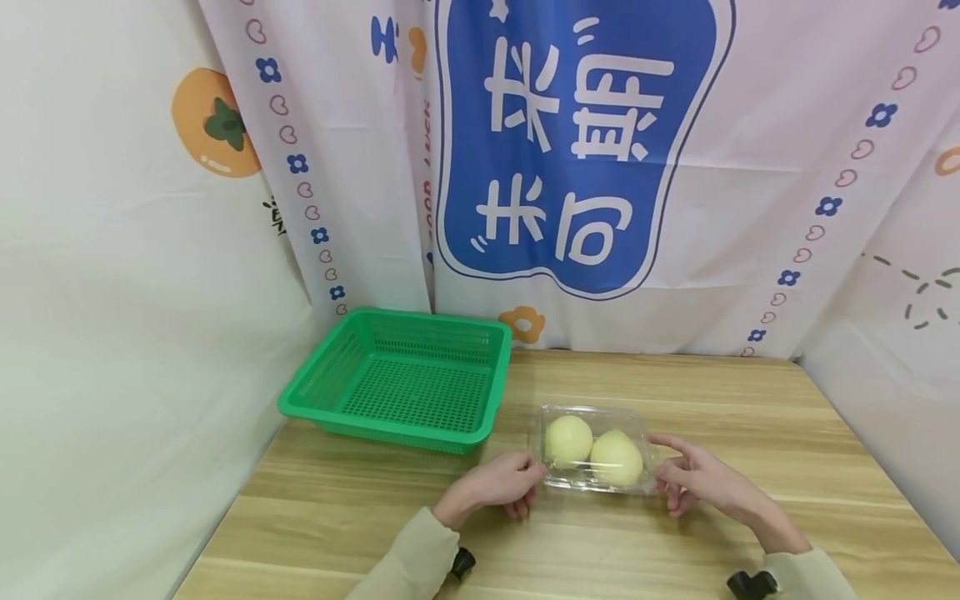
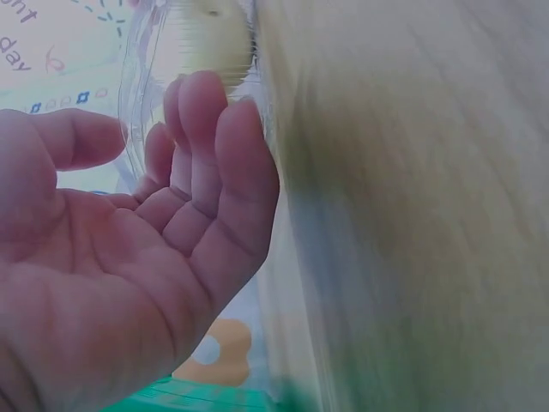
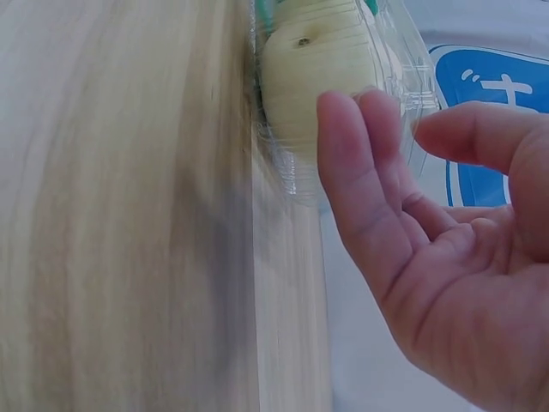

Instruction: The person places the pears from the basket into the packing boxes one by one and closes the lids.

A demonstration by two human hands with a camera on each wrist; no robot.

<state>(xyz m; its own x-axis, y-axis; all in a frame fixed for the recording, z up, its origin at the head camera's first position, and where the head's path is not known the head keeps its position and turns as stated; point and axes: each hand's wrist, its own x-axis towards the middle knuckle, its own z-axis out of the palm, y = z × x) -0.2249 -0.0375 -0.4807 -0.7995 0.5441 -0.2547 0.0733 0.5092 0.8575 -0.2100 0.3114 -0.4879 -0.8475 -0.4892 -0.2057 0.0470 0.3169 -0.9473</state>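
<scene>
A clear plastic clamshell box (image 1: 592, 482) lies on the wooden table, its lid down. Inside are two round, pale yellow fruits, one on the left (image 1: 567, 441) and one on the right (image 1: 617, 458); they look like pears. My left hand (image 1: 504, 482) is at the box's left side, fingers loosely bent and thumb apart from them at the rim in the left wrist view. On the opposite side is my right hand (image 1: 701, 479), its index finger reaching along the box's edge. In the right wrist view, that thumb and the bent fingers stand apart beside the plastic. Firm contact is unclear.
A green plastic basket (image 1: 491, 400) with a perforated floor stands at the back left of the wooden table (image 1: 750, 417). White printed curtains (image 1: 375, 208) hang behind the table and along both sides.
</scene>
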